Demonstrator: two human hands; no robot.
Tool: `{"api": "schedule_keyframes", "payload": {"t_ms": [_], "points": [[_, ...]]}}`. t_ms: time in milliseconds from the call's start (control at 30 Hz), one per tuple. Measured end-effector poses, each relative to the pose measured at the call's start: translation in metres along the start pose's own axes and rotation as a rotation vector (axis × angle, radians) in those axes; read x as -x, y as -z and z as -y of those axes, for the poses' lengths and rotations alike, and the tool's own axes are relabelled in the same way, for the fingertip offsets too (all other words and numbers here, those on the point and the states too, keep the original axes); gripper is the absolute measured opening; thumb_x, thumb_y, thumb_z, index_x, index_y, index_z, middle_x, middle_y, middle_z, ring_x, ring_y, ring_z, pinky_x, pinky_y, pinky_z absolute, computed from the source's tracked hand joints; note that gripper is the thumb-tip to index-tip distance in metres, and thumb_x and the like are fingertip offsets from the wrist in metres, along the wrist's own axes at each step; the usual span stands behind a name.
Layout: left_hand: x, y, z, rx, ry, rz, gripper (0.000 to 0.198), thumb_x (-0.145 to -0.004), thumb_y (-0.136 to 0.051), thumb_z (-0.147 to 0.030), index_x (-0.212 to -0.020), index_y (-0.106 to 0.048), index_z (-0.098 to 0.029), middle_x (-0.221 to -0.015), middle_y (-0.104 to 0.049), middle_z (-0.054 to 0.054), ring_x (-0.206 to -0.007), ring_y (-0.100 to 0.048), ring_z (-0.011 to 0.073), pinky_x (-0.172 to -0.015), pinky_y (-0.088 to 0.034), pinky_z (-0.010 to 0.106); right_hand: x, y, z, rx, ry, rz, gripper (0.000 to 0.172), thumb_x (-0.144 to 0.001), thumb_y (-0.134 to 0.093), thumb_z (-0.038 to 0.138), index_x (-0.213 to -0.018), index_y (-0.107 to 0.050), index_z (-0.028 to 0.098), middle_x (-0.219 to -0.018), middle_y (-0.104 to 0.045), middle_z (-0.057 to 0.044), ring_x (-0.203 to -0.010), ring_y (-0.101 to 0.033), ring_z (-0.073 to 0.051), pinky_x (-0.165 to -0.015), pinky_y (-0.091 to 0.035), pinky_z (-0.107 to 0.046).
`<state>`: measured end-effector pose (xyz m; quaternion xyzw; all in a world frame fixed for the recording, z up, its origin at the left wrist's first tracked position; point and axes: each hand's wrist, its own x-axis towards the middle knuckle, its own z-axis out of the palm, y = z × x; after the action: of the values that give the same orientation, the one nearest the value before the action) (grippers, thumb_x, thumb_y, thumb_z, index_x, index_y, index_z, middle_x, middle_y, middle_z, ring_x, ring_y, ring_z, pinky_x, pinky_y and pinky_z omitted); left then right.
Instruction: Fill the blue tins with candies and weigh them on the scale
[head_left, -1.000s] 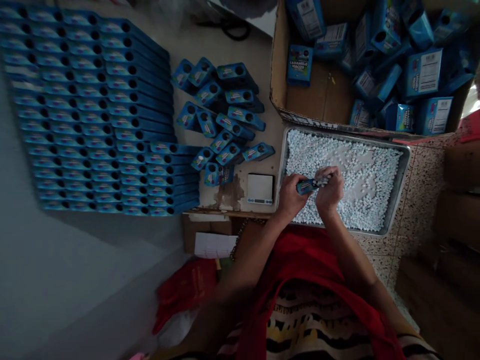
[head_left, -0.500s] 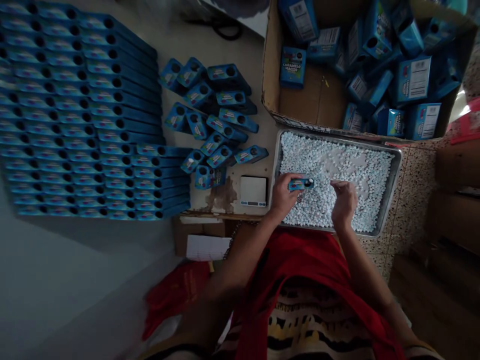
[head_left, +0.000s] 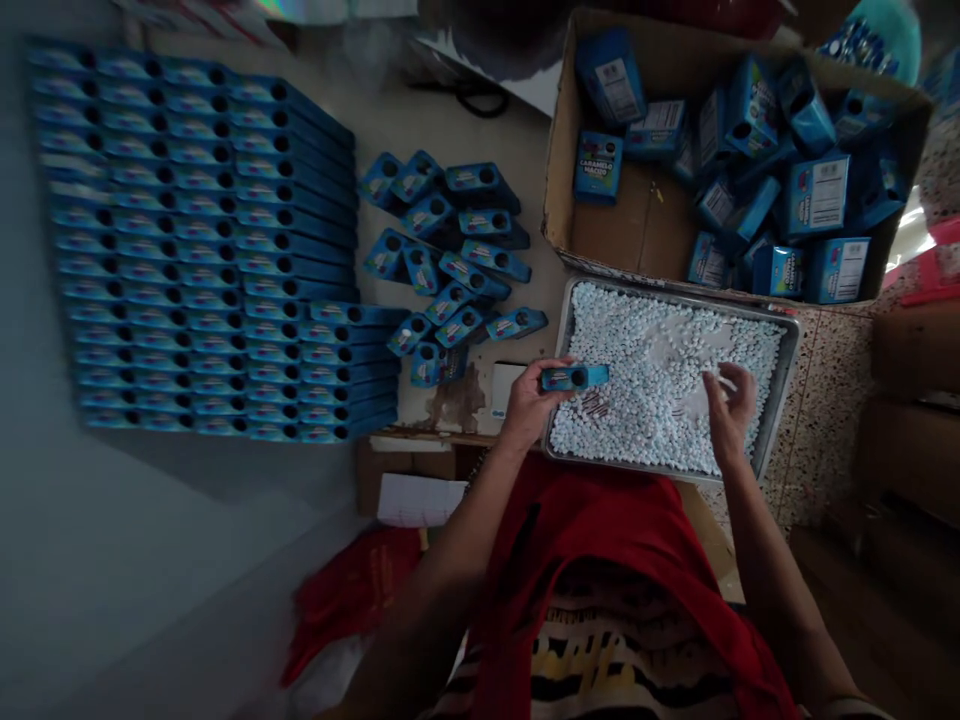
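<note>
My left hand [head_left: 527, 405] is closed around a small blue candy box [head_left: 556, 379] with a dark round hole in its top face. It holds the box over the left side of a metal tray [head_left: 785, 400] filled with small pale candies [head_left: 637, 400]. Above the right part of the tray, my right hand [head_left: 733, 408] has its thumb and fingers apart, with nothing visible in them. A white scale [head_left: 507, 385] lies just left of the tray, partly covered by my left hand.
Rows of blue boxes [head_left: 195, 260] are stacked at the left. Several loose blue boxes [head_left: 450, 300] stand between stack and tray. Behind the tray is a cardboard carton [head_left: 559, 170] with more boxes inside. Scissors [head_left: 484, 98] lie at the back, and a turquoise tub [head_left: 907, 45] is far right.
My left hand has moved left with the candy box, toward the tray's left edge and over the scale. My right hand has shifted right and its fingers have spread. The camera view has also shifted.
</note>
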<state>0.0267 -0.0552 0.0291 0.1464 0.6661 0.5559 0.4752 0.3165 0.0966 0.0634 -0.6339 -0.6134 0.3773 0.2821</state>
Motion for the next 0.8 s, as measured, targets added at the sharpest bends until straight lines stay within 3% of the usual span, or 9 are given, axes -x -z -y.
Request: {"api": "schedule_keyframes", "payload": {"t_ms": [67, 133, 233, 267, 333, 433, 567, 667, 800], "points": [[0.006, 0.013, -0.001, 0.013, -0.004, -0.055, 0.051, -0.064, -0.091, -0.035, -0.106, -0.065, -0.022, -0.130, -0.078, 0.011, -0.127, -0.072, 0.0280, -0.116, -0.052, 0.047, -0.008, 0.002, 0.001, 0.060, 0.090, 0.022, 0.038, -0.099, -0.067, 0.055, -0.119, -0.064, 0.023, -0.123, -0.065, -0.011, -0.112, -0.066, -0.025, -0.097, -0.057, -0.040], [0.010, 0.020, -0.002, 0.025, -0.012, -0.077, 0.049, -0.065, -0.090, -0.035, -0.106, -0.065, -0.023, -0.131, -0.077, 0.011, -0.130, -0.071, 0.0278, -0.118, -0.052, 0.047, -0.005, -0.007, 0.000, 0.210, 0.168, 0.215, 0.039, -0.101, -0.063, 0.054, -0.124, -0.065, 0.022, -0.121, -0.068, -0.013, -0.108, -0.067, -0.027, -0.096, -0.057, -0.043], [0.013, 0.020, -0.004, 0.007, -0.040, -0.076, 0.048, -0.067, -0.088, -0.035, -0.108, -0.065, -0.023, -0.130, -0.078, 0.010, -0.129, -0.071, 0.0272, -0.118, -0.052, 0.047, 0.013, -0.040, -0.007, 0.575, 0.263, 0.562, 0.055, -0.094, -0.074, 0.048, -0.141, -0.064, 0.021, -0.140, -0.064, -0.022, -0.124, -0.062, -0.038, -0.101, -0.054, -0.050], [0.013, 0.019, -0.005, -0.016, -0.049, -0.071, 0.048, -0.068, -0.088, -0.035, -0.109, -0.066, -0.022, -0.130, -0.078, 0.010, -0.127, -0.072, 0.0269, -0.117, -0.053, 0.046, 0.018, -0.053, -0.010, 0.663, 0.274, 0.637, 0.060, -0.092, -0.077, 0.044, -0.145, -0.062, 0.021, -0.148, -0.060, -0.024, -0.129, -0.059, -0.041, -0.101, -0.053, -0.050], [0.014, 0.015, -0.007, -0.103, -0.072, -0.050, 0.046, -0.070, -0.087, -0.034, -0.111, -0.069, -0.022, -0.128, -0.079, 0.010, -0.121, -0.074, 0.0263, -0.113, -0.055, 0.044, 0.023, -0.074, -0.014, 0.727, 0.257, 0.735, 0.053, -0.093, -0.074, 0.031, -0.144, -0.064, 0.020, -0.151, -0.058, -0.024, -0.128, -0.061, -0.039, -0.096, -0.054, -0.044], [0.015, 0.010, -0.006, -0.294, -0.125, -0.015, 0.040, -0.075, -0.086, -0.030, -0.112, -0.074, -0.021, -0.123, -0.080, 0.009, -0.116, -0.075, 0.0263, -0.107, -0.057, 0.042, 0.012, -0.086, -0.009, 0.685, 0.223, 0.795, 0.035, -0.092, -0.062, 0.014, -0.125, -0.071, 0.018, -0.126, -0.071, -0.018, -0.106, -0.069, -0.029, -0.087, -0.053, -0.035], [0.011, -0.001, 0.000, -0.489, -0.169, -0.008, 0.037, -0.074, -0.086, -0.020, -0.110, -0.077, -0.022, -0.116, -0.081, 0.009, -0.110, -0.075, 0.0286, -0.103, -0.058, 0.043, -0.006, -0.073, 0.024, 0.564, 0.265, 0.811, 0.027, -0.086, -0.063, 0.012, -0.110, -0.073, 0.020, -0.106, -0.074, -0.008, -0.096, -0.070, -0.024, -0.090, -0.053, -0.032], [0.007, -0.013, 0.003, -0.550, -0.206, 0.014, 0.041, -0.070, -0.086, -0.011, -0.109, -0.078, -0.024, -0.114, -0.081, 0.008, -0.110, -0.074, 0.0294, -0.101, -0.058, 0.044, -0.001, -0.065, 0.059, 0.390, 0.372, 0.845, 0.029, -0.084, -0.063, 0.008, -0.107, -0.074, 0.022, -0.105, -0.072, -0.007, -0.095, -0.069, -0.023, -0.090, -0.053, -0.032], [0.003, -0.026, 0.002, -0.555, -0.240, 0.080, 0.043, -0.068, -0.085, -0.007, -0.107, -0.078, -0.025, -0.112, -0.081, 0.006, -0.109, -0.074, 0.0289, -0.100, -0.059, 0.043, 0.010, -0.074, 0.089, 0.372, 0.413, 0.933, 0.044, -0.083, -0.063, 0.000, -0.119, -0.075, 0.023, -0.110, -0.070, -0.009, -0.096, -0.069, -0.024, -0.090, -0.053, -0.034]]}}
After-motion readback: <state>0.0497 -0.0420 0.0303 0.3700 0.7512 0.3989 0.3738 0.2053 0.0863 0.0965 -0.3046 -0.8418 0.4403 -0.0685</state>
